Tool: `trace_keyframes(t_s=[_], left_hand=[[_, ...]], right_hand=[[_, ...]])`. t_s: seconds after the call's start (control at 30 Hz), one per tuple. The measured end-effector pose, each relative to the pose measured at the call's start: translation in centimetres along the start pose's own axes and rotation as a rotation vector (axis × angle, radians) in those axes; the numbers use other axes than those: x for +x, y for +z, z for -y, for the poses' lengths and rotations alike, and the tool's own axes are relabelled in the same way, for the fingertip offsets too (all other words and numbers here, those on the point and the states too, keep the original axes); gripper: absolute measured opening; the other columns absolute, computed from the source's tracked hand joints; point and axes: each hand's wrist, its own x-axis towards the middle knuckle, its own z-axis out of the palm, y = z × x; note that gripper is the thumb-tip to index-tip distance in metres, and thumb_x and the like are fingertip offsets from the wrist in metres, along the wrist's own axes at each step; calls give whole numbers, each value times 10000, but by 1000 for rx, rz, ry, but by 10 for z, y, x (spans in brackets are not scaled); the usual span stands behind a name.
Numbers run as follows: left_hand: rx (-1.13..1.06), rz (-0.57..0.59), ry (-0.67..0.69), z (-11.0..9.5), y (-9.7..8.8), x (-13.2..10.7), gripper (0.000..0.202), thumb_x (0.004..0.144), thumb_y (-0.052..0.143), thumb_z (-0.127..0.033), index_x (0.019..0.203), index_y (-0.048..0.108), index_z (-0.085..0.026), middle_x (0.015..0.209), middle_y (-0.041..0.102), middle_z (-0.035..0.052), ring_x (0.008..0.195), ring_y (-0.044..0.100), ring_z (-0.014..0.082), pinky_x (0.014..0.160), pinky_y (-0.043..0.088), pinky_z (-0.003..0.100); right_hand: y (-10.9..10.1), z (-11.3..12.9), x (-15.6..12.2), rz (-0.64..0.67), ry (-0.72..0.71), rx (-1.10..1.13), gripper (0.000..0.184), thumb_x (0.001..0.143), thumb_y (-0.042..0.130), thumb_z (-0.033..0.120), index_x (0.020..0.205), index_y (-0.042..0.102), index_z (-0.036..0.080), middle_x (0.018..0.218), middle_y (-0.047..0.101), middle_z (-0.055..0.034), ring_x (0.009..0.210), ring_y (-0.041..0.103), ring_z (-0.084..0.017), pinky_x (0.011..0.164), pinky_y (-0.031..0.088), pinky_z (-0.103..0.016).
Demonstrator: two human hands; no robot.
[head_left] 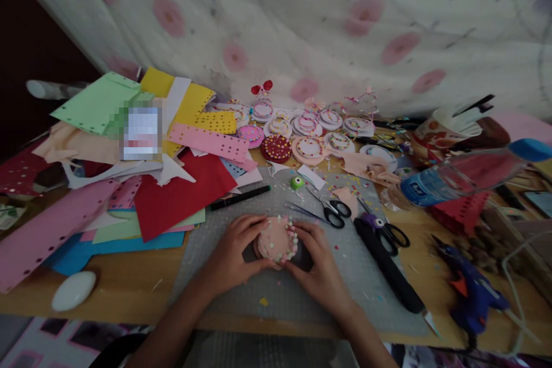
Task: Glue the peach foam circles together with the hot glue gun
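Observation:
Between my two hands is a small round pale-pink craft cake (276, 240), its rim ringed with tiny white and pink pieces. My left hand (235, 253) curves around its left side, thumb low and fingers at the top edge. Around the right side my right hand (317, 256) grips it the same way. The cake is over a grey cutting mat (215, 310) scattered with small bits. Just beyond lie tweezers (304, 211), black-handled scissors (335, 213) and a green one-eyed figure (297, 183).
Several decorated round pieces (276, 148) line the back of the table. Coloured sheets (185, 190) and a marker (240, 198) spread leftward. To the right are a black-handled knife (390, 267), a blue glue gun (474, 293) and a tilted bottle (457, 178). A white oval object (74, 291) sits front left.

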Motion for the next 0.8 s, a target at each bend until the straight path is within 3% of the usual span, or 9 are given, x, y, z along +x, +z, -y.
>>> trace_keyframes(t_s=[0.63,0.8], left_hand=[[28,-17,-64,-4,2,0,666,727,789,-461,1304,550,-229,1277,574,106,1204,518,283,1040,428,464],[7,-4,-64,-4,0,-2,703,713,797,-476,1314,537,-221,1298,566,118,1215,508,292,1043,420,477]], right_hand=[[0,1,-2,21,7,-5,531,835,695,248,1315,467,247,1314,510,-116,1224,476,-290,1015,433,-482],[0,6,-1,16,-26,-79,610,812,715,306,1342,419,241,1320,505,-127,1222,486,-311,1009,441,-505]])
